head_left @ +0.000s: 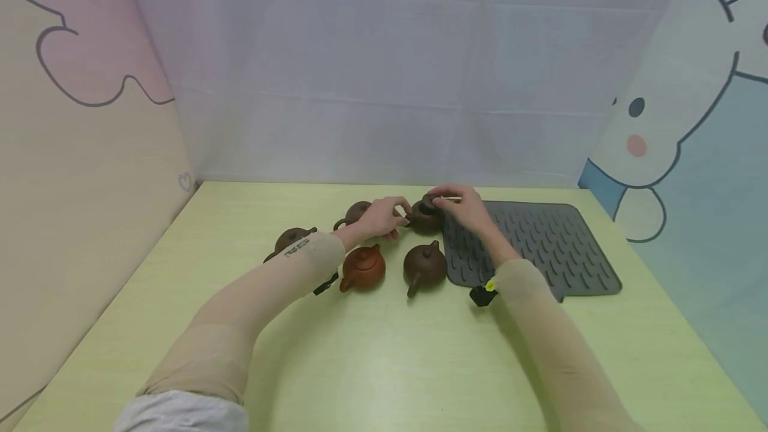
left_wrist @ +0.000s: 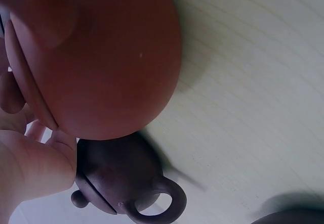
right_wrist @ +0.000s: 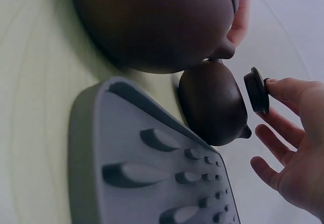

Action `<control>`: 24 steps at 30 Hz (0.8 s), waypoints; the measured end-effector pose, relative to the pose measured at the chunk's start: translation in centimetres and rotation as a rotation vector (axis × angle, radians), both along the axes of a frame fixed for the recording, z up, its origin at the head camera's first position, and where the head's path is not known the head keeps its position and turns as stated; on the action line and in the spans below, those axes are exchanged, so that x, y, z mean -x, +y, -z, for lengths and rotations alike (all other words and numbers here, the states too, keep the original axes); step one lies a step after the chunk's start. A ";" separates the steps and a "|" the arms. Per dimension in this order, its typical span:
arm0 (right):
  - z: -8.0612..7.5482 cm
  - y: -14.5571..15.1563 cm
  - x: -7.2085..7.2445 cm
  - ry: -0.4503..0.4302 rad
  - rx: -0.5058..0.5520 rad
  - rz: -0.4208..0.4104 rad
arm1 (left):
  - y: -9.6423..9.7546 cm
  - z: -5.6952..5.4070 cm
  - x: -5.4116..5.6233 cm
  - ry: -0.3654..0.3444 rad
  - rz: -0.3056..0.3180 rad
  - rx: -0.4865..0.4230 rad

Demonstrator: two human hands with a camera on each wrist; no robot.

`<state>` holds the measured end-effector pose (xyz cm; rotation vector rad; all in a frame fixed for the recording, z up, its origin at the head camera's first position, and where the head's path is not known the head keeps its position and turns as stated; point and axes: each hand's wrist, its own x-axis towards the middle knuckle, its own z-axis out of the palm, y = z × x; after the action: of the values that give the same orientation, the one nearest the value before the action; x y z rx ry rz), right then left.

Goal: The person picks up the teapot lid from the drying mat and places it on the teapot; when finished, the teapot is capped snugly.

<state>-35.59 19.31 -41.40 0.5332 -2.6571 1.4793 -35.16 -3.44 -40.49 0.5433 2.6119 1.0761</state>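
Note:
At the back of the table, a dark brown teapot (head_left: pixel 427 222) stands beside the grey mat. My right hand (head_left: pixel 465 209) pinches its round lid (right_wrist: pixel 257 90) by the knob, with the lid tilted on edge and apart from the pot's top in the right wrist view. My left hand (head_left: pixel 384 217) reaches in from the other side, thumb and forefinger pinching the teapot at its handle side. The reddish teapot (left_wrist: pixel 111 57) fills much of the left wrist view, partly covering the left hand's fingers. Another dark teapot (left_wrist: pixel 121 171) appears just beyond it.
A grey ridged mat (head_left: pixel 534 245) lies on the right of the table. Nearer me stand the reddish teapot and a lidded dark teapot (head_left: pixel 425 267). Under my left forearm, another brown teapot (head_left: pixel 292 239) is partly hidden. A pale curtain backs the table (head_left: pixel 372 365).

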 end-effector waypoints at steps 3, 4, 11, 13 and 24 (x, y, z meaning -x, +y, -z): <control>0.0 -0.2 -0.1 0.006 -0.037 0.006 | 0.0 0.2 0.2 0.002 -0.002 0.003; 0.1 -0.2 -0.1 0.007 -0.048 0.010 | 0.0 0.3 0.2 0.002 -0.003 0.003; 0.7 -0.3 0.0 0.010 -0.093 0.005 | 0.0 0.3 0.1 -0.002 0.010 -0.001; 0.9 -0.4 0.1 0.005 -0.099 0.001 | 0.0 0.2 0.0 0.001 0.012 -0.002; 1.1 -0.6 0.1 0.009 -0.101 -0.003 | -0.1 0.0 -0.2 0.009 0.010 0.001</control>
<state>-35.68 18.73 -42.53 0.5498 -2.7366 1.3455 -34.97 -3.51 -40.53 0.5625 2.6148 1.0711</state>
